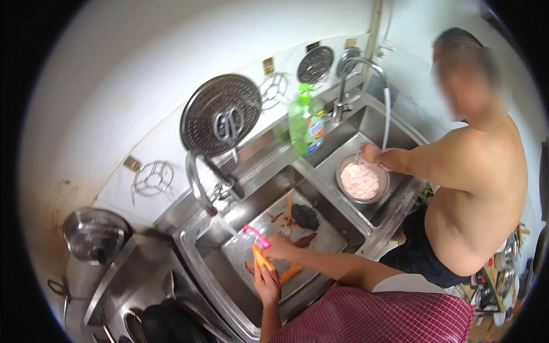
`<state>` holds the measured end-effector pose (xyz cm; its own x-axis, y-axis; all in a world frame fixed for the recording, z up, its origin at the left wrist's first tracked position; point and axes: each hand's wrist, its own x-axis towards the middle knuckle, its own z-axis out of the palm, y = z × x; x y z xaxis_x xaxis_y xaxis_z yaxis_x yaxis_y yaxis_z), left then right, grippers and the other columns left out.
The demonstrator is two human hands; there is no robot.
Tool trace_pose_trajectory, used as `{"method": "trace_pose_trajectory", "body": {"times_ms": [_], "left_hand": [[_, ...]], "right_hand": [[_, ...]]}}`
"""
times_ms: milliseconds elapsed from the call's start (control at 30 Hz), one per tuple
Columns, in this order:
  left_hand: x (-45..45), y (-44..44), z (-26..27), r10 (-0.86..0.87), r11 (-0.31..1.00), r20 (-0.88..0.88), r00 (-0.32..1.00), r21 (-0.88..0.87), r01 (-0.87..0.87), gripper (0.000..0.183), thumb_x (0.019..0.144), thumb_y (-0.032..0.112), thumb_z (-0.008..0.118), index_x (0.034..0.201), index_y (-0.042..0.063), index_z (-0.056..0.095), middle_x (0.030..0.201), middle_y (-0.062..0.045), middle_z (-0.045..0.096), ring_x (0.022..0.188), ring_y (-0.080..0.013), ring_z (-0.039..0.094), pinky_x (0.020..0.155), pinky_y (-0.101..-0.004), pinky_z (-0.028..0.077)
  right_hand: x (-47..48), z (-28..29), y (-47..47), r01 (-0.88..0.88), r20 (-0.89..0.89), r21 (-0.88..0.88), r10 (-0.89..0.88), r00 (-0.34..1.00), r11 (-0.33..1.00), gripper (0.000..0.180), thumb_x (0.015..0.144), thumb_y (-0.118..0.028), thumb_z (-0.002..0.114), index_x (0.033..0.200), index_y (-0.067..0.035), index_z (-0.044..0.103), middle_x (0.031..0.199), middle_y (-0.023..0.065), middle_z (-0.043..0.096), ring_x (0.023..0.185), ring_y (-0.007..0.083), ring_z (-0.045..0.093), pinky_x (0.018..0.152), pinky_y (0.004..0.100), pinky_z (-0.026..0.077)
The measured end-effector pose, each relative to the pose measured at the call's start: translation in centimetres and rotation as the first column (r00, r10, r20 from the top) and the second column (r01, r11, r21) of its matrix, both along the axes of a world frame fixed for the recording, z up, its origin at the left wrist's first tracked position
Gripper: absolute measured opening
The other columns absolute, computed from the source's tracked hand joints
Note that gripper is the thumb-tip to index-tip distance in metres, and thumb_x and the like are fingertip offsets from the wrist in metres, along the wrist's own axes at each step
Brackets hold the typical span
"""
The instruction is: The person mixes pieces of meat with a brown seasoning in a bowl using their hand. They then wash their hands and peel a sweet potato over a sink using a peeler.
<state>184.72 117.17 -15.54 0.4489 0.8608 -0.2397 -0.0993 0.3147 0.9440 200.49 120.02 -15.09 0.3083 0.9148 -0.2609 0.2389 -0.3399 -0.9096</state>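
Note:
Over the near steel sink basin (pixel 206 253), my left hand (pixel 266 285) holds a peeled orange root vegetable (pixel 262 258), likely a sweet potato. My right hand (pixel 278 248) grips a pink peeler (pixel 256 235) right beside it, above the vegetable's upper end. Water runs from the curved faucet (pixel 198 182) just to the left of the peeler. Below my hands, another peeled orange piece (pixel 291 273) and a reddish unpeeled one (pixel 303 241) lie in the basin. Strips of peel (pixel 289 210) are scattered around a dark round drain cover (pixel 305 216).
A co-worker's hands (pixel 379 157) are at a metal bowl (pixel 342 188) of pale meat pieces in the second basin. Between the basins' back edges stands a green soap bottle (pixel 302 124). Perforated steel discs (pixel 191 120) hang on the wall. A black wok (pixel 171 323) is at lower left.

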Motion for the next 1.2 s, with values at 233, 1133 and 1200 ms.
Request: {"method": "trace_pose_trajectory", "body": {"times_ms": [233,1133,1200], "left_hand": [[-2.1,2.1,-0.6,0.111,0.871,0.316,0.942,-0.488,0.061,0.043,0.102,0.050,0.036,0.112,0.010,0.049,0.079,-0.010,0.058,0.052,-0.0156,0.050,0.043,-0.0276,0.041],[-0.6,2.4,0.4,-0.049,0.953,0.107,0.993,-0.294,0.079,0.050,0.103,0.043,0.038,0.146,0.016,0.035,0.072,-0.002,0.053,0.049,-0.0098,0.046,0.043,-0.0239,0.042],[-0.5,2.4,0.3,-0.112,0.969,0.110,0.988,-0.206,0.133,0.051,0.104,0.041,0.037,0.148,0.017,0.032,0.068,-0.002,0.050,0.049,-0.0091,0.045,0.044,-0.0244,0.042]], "right_hand": [[2.4,-0.1,-0.1,-0.215,0.427,0.125,0.143,0.893,0.969,0.013,0.077,-0.007,0.065,0.088,-0.001,0.068,0.078,0.0104,0.067,0.066,0.0204,0.066,0.061,0.0364,0.051],[2.0,2.0,0.8,-0.177,-0.549,0.017,0.157,0.821,0.984,0.015,0.078,-0.008,0.064,0.090,0.001,0.068,0.072,0.0088,0.069,0.056,0.0137,0.065,0.044,0.0236,0.043],[1.7,1.7,0.9,-0.185,-0.412,0.055,0.191,0.891,0.981,0.016,0.076,-0.006,0.063,0.088,0.001,0.068,0.071,0.0103,0.068,0.055,0.0155,0.065,0.046,0.0272,0.046]]}}
